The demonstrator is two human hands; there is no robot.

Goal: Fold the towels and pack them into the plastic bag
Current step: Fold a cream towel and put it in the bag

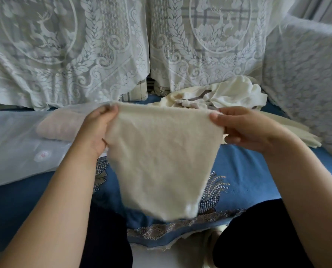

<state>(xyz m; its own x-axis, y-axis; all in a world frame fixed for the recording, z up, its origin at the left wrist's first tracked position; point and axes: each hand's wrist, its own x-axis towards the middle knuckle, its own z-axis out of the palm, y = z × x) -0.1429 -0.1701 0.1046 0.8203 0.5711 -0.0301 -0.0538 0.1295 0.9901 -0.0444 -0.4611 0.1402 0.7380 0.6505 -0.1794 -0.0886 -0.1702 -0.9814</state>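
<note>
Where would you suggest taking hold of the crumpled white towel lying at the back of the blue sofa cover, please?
Grip the crumpled white towel at its raised bunched top, coming from above and in front; that hump stands clear of the blue sofa cover, while its lower edges tuck under other cloth.

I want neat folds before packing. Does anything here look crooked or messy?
Yes. The cream towel held up by the left hand and right hand hangs tapering to a lopsided point, not square. Behind it, more towels lie in a crumpled heap, unfolded.
</note>
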